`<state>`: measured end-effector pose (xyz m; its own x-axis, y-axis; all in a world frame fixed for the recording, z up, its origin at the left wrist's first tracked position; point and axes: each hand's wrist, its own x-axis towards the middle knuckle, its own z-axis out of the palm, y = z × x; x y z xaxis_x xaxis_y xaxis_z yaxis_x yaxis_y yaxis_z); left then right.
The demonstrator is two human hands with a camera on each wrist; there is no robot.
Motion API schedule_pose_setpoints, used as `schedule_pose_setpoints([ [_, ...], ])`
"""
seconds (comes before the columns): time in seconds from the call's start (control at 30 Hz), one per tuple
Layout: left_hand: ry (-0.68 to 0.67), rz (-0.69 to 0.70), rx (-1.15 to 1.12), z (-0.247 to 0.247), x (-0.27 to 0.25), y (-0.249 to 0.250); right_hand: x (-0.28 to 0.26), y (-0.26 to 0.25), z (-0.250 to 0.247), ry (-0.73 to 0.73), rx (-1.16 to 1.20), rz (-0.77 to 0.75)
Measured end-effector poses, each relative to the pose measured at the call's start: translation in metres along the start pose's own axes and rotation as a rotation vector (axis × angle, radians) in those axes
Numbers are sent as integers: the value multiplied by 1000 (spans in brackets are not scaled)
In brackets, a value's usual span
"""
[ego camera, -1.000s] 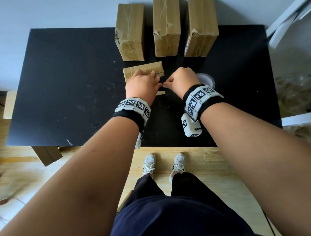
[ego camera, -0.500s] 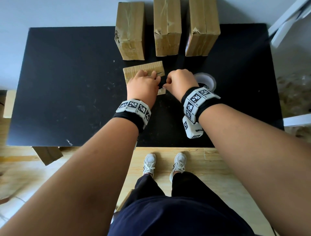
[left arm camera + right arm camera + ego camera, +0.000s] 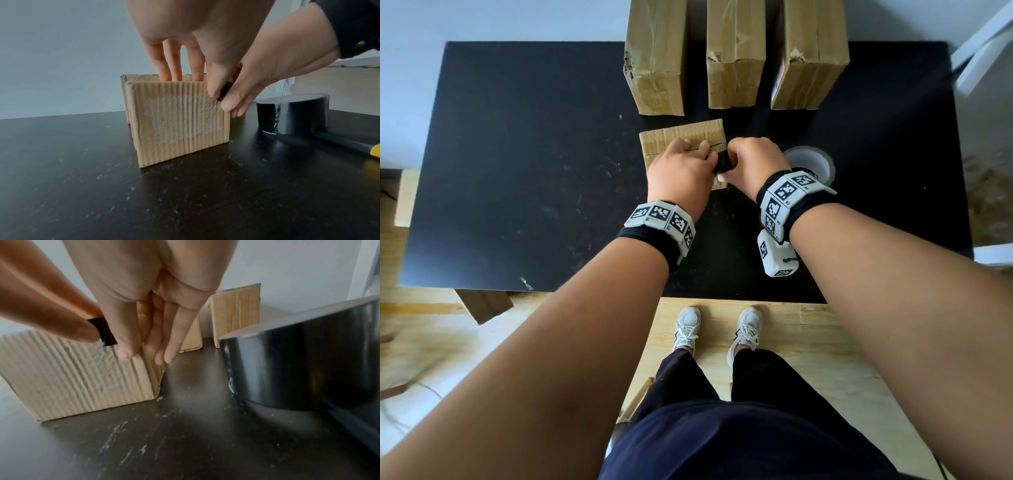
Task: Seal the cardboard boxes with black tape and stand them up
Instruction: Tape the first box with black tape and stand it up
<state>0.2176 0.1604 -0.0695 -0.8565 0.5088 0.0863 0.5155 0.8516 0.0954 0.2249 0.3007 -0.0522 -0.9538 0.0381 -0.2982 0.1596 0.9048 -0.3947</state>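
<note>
Black and scuffed, the tabletop (image 3: pixel 517 171) carries everything. Nearest its front edge, at mid-width, stands the small brown corrugated cardboard box (image 3: pixel 179 116), and both hands are on its top right corner. The left hand (image 3: pixel 681 171) lies over the top with straight fingers pressing the flaps down, its thumb at the corner. The right hand (image 3: pixel 751 164) meets it there, thumb and forefinger pinching a short strip of black tape (image 3: pixel 224 91) that folds over the edge. In the right wrist view the strip's end (image 3: pixel 104 332) hangs on the near face just below the rim.

The box's slit runs left to right along its top, so I judge that the strip should cross it from front to back, and the right hand, which holds the loose end, is better placed to smooth it down.

Just right of the box lies the black tape roll (image 3: pixel 292 113). Beyond, along the back edge, three taller brown cardboard boxes (image 3: pixel 734 54) stand in a row.
</note>
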Motion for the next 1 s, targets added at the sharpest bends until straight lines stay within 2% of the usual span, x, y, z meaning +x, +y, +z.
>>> schedule_pose_setpoints([
  [0.07, -11, 2, 14, 2, 0, 1, -1, 1, 2, 1, 24, 0],
  [0.17, 55, 1, 19, 4, 0, 0, -4, 5, 5, 10, 58, 1],
  [0.27, -37, -28, -8, 2, 0, 1, -8, 9, 0, 11, 43, -2],
  [0.43, 49, 0, 66, 6, 0, 2, -5, 9, -11, -15, 12, -1],
  [0.7, 16, 88, 66, 12, 0, 1, 1, 5, -10, -36, -63, -23],
  [1.0, 64, 122, 73, 19, 4, -1, 3, 6, 3, -4, -12, -8],
])
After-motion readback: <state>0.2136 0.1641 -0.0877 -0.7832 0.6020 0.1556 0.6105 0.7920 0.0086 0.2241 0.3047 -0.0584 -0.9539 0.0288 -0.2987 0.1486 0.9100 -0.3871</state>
